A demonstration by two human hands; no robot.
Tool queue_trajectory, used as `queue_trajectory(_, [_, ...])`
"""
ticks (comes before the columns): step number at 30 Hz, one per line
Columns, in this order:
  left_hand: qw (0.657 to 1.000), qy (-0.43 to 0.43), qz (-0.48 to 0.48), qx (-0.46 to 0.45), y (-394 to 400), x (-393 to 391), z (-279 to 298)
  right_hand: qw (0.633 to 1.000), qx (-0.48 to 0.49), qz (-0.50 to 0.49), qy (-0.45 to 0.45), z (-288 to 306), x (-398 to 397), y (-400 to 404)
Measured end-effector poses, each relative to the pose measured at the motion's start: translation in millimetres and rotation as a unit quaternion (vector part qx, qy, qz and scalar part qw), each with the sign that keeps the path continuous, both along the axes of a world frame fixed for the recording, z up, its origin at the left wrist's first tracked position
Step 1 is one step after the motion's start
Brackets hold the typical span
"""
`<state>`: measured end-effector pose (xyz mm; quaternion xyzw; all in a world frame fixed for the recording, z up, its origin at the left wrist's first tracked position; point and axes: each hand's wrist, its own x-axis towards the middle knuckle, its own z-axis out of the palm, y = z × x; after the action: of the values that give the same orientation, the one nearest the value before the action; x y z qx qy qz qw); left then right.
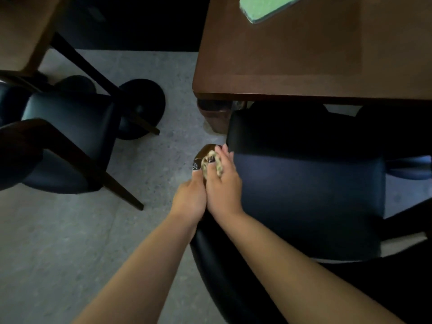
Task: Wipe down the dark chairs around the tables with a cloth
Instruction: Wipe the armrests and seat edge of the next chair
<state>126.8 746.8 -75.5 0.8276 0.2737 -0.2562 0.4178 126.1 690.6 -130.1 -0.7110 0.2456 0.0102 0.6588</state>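
A dark chair (304, 190) with a black padded seat stands pushed partly under the brown table (292, 61) on the right. Its wooden armrest tip (207, 149) shows at the chair's left side. My right hand (223, 185) holds a bunched pale cloth (214, 163) against that armrest, fingers laid over it. My left hand (189, 197) grips the armrest just behind the cloth, thumb on its outer side. Most of the armrest is hidden under both hands. A second dark chair (67, 127) stands at the left by another table.
A green flat pad (266, 7) lies on the brown table's far part. A second table corner (21, 31) sits upper left, with round black table bases (142, 106) on the grey speckled floor (70, 242). The left chair's legs jut out toward the middle.
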Motion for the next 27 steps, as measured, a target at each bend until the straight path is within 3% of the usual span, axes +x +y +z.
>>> queue_trajectory(3, [0.996,-0.016,-0.025,0.081,1,1,-7,0.999,-0.009,0.033,0.036,-23,40,-24])
queue_trajectory(6, [0.991,-0.014,-0.046,0.124,2,1,-10,0.981,-0.064,0.163,0.082,-33,79,-44])
queue_trajectory(8, [0.988,-0.026,-0.053,0.140,2,2,-9,0.948,-0.110,0.297,0.013,-29,91,-48])
queue_trajectory(11, [0.988,-0.029,-0.069,0.138,1,2,-7,0.871,-0.165,0.448,-0.116,-22,85,-44])
queue_trajectory(13, [0.990,-0.030,-0.053,0.128,1,2,-6,0.875,-0.127,0.458,-0.092,-25,90,-41])
queue_trajectory(16, [0.992,-0.035,-0.033,0.118,1,2,-7,0.912,-0.094,0.396,0.040,-36,119,-38])
queue_trajectory(19, [0.991,-0.045,-0.044,0.122,1,1,-8,0.927,-0.041,0.317,0.194,-57,136,-42])
queue_trajectory(21, [0.990,-0.053,-0.050,0.123,2,1,-9,0.952,-0.006,0.150,0.267,-65,120,-42])
queue_trajectory(23, [0.989,-0.057,-0.050,0.129,1,1,-10,0.948,0.073,-0.050,0.307,-62,92,-37])
queue_trajectory(24, [0.988,-0.059,-0.050,0.133,1,1,-11,0.939,0.098,-0.103,0.314,-59,77,-31])
queue_trajectory(27, [0.987,-0.067,-0.042,0.141,1,0,-13,0.948,0.088,-0.156,0.263,-39,30,-7])
